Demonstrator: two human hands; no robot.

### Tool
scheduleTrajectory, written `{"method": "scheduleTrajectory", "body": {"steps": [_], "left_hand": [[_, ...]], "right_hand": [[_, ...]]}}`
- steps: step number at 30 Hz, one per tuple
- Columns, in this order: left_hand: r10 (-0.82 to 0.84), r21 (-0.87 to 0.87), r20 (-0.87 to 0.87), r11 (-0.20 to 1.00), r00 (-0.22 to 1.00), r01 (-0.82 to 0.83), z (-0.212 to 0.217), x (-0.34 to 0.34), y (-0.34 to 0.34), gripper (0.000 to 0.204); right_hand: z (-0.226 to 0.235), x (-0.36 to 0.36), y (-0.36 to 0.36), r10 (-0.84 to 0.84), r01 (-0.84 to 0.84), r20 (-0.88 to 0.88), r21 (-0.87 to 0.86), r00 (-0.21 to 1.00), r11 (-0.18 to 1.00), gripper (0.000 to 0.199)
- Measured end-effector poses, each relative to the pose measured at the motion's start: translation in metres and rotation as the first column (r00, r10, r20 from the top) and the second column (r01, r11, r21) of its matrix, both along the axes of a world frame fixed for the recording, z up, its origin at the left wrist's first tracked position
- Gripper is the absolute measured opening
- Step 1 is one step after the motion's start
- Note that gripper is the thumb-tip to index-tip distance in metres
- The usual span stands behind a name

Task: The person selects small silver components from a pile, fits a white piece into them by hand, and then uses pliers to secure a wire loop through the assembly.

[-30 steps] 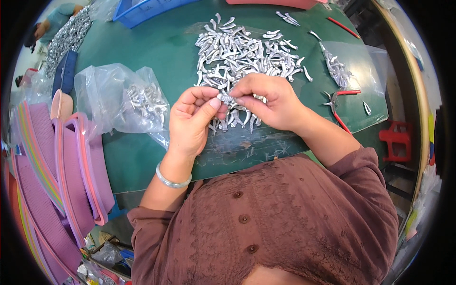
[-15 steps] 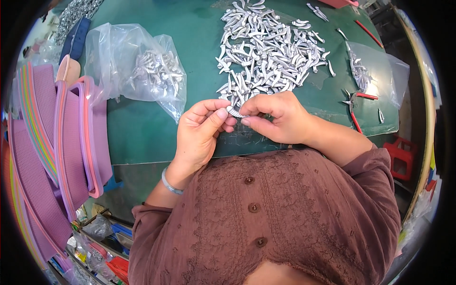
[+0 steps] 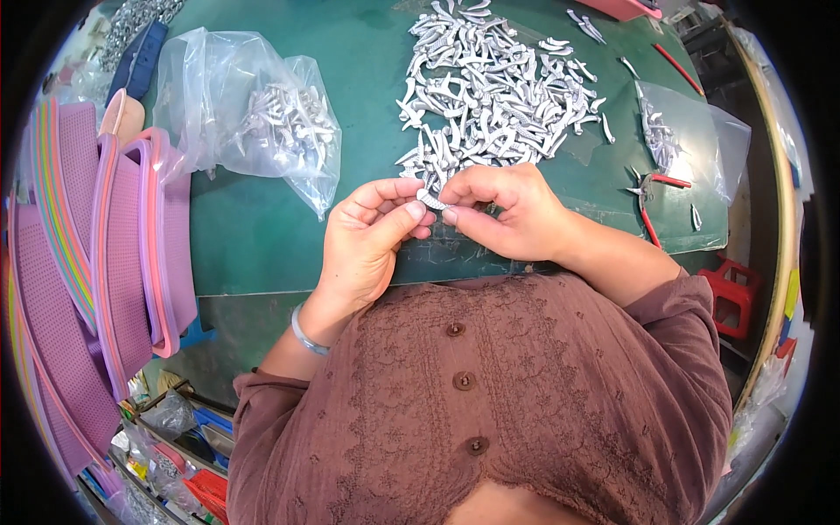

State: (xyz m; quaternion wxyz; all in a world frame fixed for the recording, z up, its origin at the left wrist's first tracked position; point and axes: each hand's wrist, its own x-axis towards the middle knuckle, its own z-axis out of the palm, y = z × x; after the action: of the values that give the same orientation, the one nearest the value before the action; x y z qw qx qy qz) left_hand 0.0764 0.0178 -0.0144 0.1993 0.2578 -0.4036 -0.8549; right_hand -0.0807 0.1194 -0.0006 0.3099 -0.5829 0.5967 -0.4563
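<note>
Between both hands, just in front of the heap, is a small curved silver metal piece point(image 3: 430, 200), shaped like a horn. My left hand point(image 3: 372, 232) pinches one end of it with thumb and forefinger. The thumb and forefinger of my right hand point(image 3: 512, 210) close on its other end. Beyond the hands spreads a heap of similar silver pieces point(image 3: 499, 96) on the green tabletop point(image 3: 254, 249). More such pieces show inside a clear plastic bag point(image 3: 210, 96) to the left.
At right lie red-handled pliers point(image 3: 646, 197), a second clear bag point(image 3: 700, 131) with silver pieces, and a red stick point(image 3: 678, 70). Purple woven baskets point(image 3: 70, 289) crowd the left side. A red stool point(image 3: 732, 293) stands beyond the table's right edge.
Both hands keep hold of the same curved piece, which now shows more of its textured side. The whole view has shifted slightly.
</note>
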Motion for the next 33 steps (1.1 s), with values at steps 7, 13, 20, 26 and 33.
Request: {"method": "scheduleTrajectory", "body": {"steps": [7, 13, 20, 26, 33], "left_hand": [[0.004, -0.003, 0.021, 1.000, 1.000, -0.004, 0.0015, -0.0011, 0.0012, 0.019], [0.001, -0.004, 0.018, 1.000, 1.000, 0.000, 0.0000, -0.0015, 0.0014, 0.018], [0.010, -0.009, 0.020, 1.000, 1.000, -0.010, 0.0007, -0.0038, 0.0026, 0.016], [0.053, 0.024, 0.055, 0.998, 0.997, -0.054, 0.0024, -0.0045, 0.0022, 0.012], [0.054, 0.033, 0.014, 0.998, 0.998, -0.054, -0.0009, -0.0035, 0.0007, 0.012]], "right_hand": [[-0.0006, -0.0009, -0.0003, 0.011, -0.012, 0.013, 0.008, 1.000, 1.000, 0.010], [-0.0004, -0.0017, -0.0004, 0.014, -0.014, 0.008, 0.018, 1.000, 1.000, 0.010], [-0.0018, -0.0026, -0.0015, 0.012, -0.012, 0.005, 0.013, 1.000, 1.000, 0.010], [-0.0089, -0.0031, -0.0037, -0.035, 0.033, -0.014, -0.114, 0.999, 0.993, 0.012], [-0.0088, -0.0032, -0.0035, -0.010, 0.025, 0.138, -0.110, 0.990, 0.994, 0.018]]}}
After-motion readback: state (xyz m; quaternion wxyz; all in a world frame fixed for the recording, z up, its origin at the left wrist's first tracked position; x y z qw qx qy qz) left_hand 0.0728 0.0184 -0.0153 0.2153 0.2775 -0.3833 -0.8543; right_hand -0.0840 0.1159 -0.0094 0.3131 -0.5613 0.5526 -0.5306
